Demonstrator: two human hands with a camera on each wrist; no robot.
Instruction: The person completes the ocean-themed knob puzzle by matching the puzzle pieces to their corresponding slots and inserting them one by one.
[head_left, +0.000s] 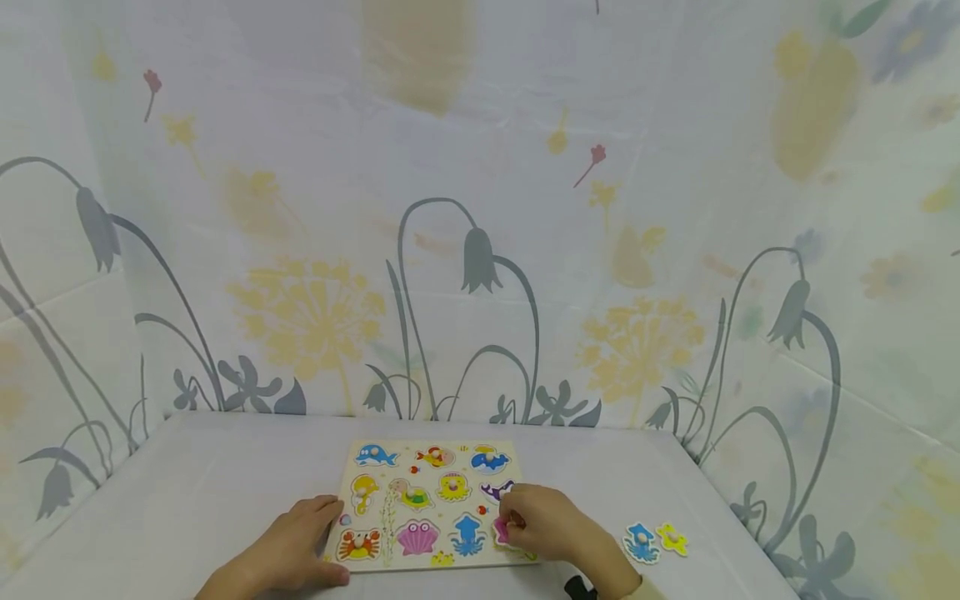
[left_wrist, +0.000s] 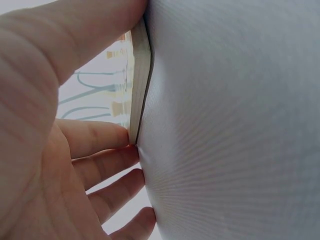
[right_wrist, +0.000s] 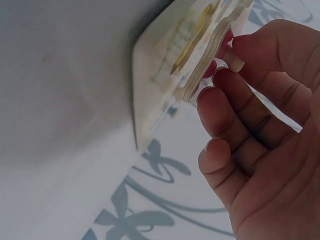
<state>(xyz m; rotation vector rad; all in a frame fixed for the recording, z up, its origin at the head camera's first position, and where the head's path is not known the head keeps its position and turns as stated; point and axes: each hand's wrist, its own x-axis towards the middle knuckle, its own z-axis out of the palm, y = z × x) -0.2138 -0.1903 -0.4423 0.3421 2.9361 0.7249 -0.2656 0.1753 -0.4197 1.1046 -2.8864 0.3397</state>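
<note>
A wooden peg puzzle board (head_left: 442, 561) with sea-animal pictures lies flat on the table. My left hand (head_left: 292, 546) rests at its left edge, fingers fairly straight; thumb and fingertips touch the board's side (left_wrist: 141, 75) in the left wrist view. Over the lower right part of the board, my right hand (head_left: 543, 523) pinches the small peg (right_wrist: 234, 59) of a pink puzzle piece (head_left: 500, 532). Seen from the right wrist, that piece is tilted close over the board, its layered wooden edge (right_wrist: 202, 75) showing. Its picture is mostly hidden by the fingers.
On the table right of the board lie a blue puzzle piece (head_left: 641, 543) and a yellow star piece (head_left: 672, 539). Pegged pieces such as a crab (head_left: 360, 545) and an octopus (head_left: 453, 487) sit on the board. A flower-printed curtain (head_left: 480, 333) stands behind the table.
</note>
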